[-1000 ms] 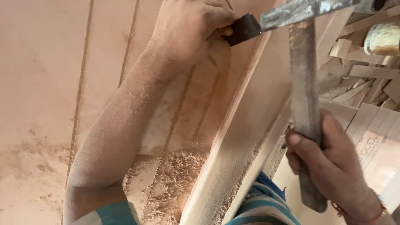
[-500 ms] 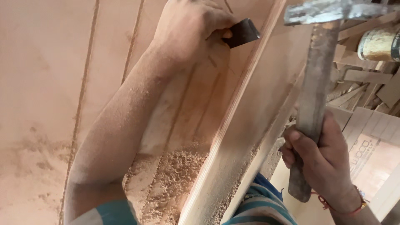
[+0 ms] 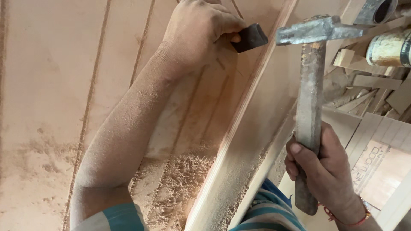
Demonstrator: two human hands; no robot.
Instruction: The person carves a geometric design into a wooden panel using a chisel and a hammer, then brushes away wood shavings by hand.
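Note:
My left hand (image 3: 199,32) is at the top centre, fist closed around a tool whose dark butt end (image 3: 250,37) sticks out to the right; its working end is hidden under the hand. It rests on a grooved wooden board (image 3: 51,85). My right hand (image 3: 323,171) grips the worn wooden handle of a hammer (image 3: 309,98) at the lower right. The metal hammer head (image 3: 314,30) is level with the tool's butt, a short gap to its right.
Sawdust and shavings (image 3: 180,184) lie in the grooves near my left elbow. A raised wooden edge strip (image 3: 239,128) runs diagonally between my hands. Off-cuts of wood (image 3: 368,81), a tin can (image 3: 389,49) and a cardboard box (image 3: 376,162) sit at the right.
The hammer has swung from touching the tool's butt to upright, then tilted back toward it; the head is now closer to the butt. My left hand has stayed put.

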